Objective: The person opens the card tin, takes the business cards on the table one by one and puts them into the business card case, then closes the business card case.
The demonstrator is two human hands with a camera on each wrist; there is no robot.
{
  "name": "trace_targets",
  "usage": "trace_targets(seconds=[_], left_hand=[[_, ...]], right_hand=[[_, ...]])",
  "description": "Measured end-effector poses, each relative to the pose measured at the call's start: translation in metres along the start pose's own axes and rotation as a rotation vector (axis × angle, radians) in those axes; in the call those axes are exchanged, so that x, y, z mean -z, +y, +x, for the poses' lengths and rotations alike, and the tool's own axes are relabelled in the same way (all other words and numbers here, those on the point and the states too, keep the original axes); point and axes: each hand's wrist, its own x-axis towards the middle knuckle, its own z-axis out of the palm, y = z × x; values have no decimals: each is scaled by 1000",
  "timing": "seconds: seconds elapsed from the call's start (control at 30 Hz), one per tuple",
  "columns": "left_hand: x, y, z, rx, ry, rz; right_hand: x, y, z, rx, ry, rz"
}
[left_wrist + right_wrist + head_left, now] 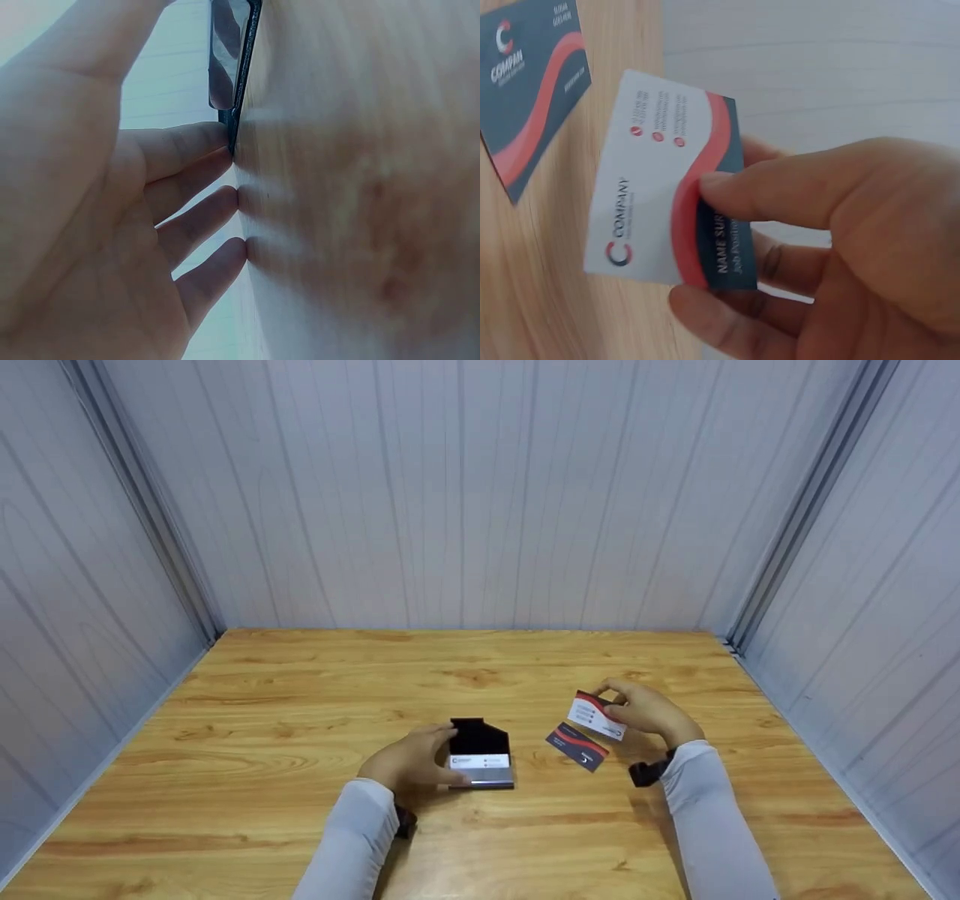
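A business card holder (481, 773), black at the back with a shiny front, stands on the table with a white card showing in it. My left hand (412, 759) holds it at its left side, thumb at the front edge and fingers at the back. In the left wrist view the fingertips (225, 199) meet the holder's edge (238, 75) and the tabletop. My right hand (651, 711) pinches a white business card (649, 187) with a red and dark wave, thumb on its printed face. A dark business card (577, 747) with a red wave lies just below it.
The wood-grain table (300, 690) runs back to a pale panelled wall (465, 495), with side walls at left and right. Dark wrist-worn devices show on the left wrist (406, 823) and right wrist (649, 772).
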Motion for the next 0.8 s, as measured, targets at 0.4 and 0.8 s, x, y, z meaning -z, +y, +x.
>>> trace_targets(seconds=[0.4,0.8], left_hand=[[0,0,2,-6,6,17],[0,0,1,-13,18,30]], right_hand=[[-23,-21,9,150,4,11],[-53,-46,21,285,87,73]])
